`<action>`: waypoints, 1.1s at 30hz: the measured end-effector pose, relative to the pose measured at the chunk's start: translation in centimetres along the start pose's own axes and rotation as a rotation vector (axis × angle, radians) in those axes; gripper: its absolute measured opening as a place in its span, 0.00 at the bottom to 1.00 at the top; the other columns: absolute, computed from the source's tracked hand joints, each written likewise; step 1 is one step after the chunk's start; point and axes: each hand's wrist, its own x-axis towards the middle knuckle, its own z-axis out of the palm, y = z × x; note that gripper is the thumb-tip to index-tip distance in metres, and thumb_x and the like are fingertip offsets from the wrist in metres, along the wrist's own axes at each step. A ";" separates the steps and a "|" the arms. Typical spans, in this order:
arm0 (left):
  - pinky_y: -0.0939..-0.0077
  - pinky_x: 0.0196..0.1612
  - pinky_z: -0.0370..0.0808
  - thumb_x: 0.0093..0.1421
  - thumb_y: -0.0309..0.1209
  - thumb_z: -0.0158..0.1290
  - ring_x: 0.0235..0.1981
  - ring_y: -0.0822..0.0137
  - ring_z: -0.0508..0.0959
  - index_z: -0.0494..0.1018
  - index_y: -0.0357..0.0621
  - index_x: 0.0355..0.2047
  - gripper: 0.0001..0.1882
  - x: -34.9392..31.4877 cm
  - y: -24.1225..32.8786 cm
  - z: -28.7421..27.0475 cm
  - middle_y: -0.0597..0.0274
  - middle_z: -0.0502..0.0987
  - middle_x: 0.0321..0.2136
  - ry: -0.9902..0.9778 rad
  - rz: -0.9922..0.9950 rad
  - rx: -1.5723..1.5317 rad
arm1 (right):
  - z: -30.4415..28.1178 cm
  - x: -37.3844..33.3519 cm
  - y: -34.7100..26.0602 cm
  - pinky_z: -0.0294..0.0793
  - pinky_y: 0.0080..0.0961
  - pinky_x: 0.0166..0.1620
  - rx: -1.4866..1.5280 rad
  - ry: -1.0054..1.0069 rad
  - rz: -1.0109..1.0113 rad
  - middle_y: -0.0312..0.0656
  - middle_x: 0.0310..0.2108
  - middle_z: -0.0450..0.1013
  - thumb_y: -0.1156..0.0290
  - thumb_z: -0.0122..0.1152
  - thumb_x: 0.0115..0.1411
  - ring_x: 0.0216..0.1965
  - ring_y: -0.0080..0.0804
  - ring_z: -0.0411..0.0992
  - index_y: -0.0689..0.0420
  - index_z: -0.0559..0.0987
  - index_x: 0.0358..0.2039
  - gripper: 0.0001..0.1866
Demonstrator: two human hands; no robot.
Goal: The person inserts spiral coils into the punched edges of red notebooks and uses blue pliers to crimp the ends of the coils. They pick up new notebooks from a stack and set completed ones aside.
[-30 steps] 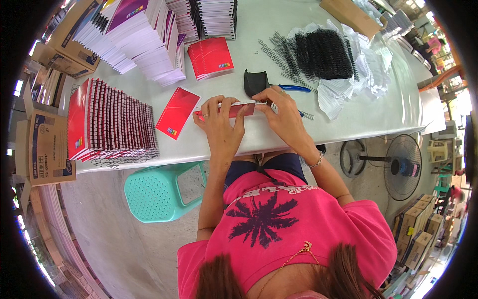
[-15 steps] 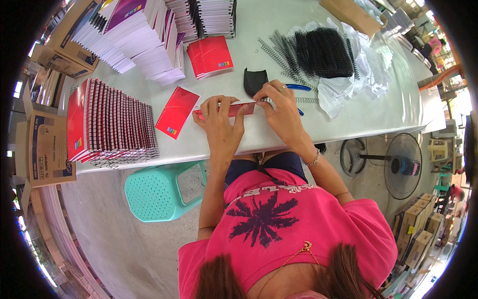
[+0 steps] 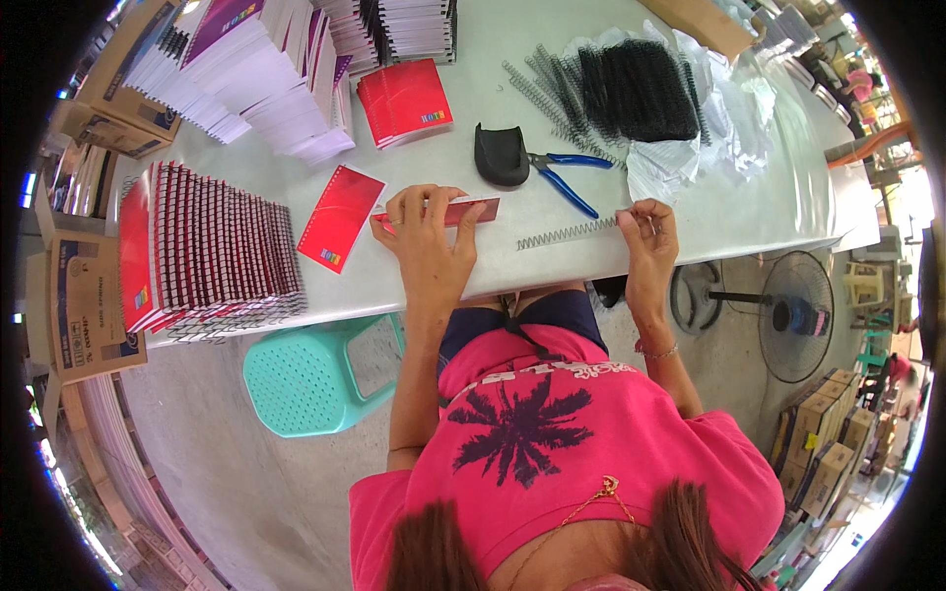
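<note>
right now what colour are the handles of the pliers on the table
The pliers' handles are blue; the head view shows them best.

Held booklet (image 3: pixel 457 213) glossy card; tabletop (image 3: pixel 434 163) smooth, shiny; blue handles (image 3: pixel 570 193) plastic; white paper (image 3: pixel 727 123) crumpled; stool (image 3: pixel 304 382) plastic.

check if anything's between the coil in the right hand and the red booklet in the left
Nothing visible: only tabletop shows between the coil and the red booklet in the left hand; the blue-handled pliers lie beyond, off that line.
</note>
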 end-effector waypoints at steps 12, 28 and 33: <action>0.53 0.56 0.52 0.56 0.41 0.61 0.49 0.61 0.67 0.76 0.49 0.37 0.13 -0.7 0.3 -1.4 0.65 0.71 0.40 -0.055 0.002 0.012 | 4.0 -1.5 0.8 0.51 0.41 0.58 -0.861 -0.411 -0.417 0.39 0.41 0.72 0.68 0.66 0.54 0.47 0.36 0.68 0.53 0.80 0.42 0.14; 0.56 0.55 0.53 0.54 0.41 0.62 0.49 0.60 0.66 0.78 0.52 0.38 0.13 -1.4 0.8 -1.2 0.64 0.69 0.40 -0.060 0.029 -0.015 | 6.7 0.4 -2.7 0.59 0.38 0.55 -0.552 -0.538 -0.334 0.38 0.38 0.73 0.74 0.61 0.56 0.44 0.37 0.71 0.53 0.81 0.39 0.09; 0.55 0.55 0.53 0.55 0.40 0.62 0.49 0.61 0.67 0.78 0.53 0.38 0.12 -1.5 0.8 -1.0 0.65 0.69 0.40 -0.056 0.019 0.005 | 6.7 0.5 -2.8 0.57 0.40 0.56 -0.536 -0.556 -0.369 0.38 0.39 0.73 0.73 0.61 0.57 0.46 0.38 0.70 0.52 0.81 0.39 0.09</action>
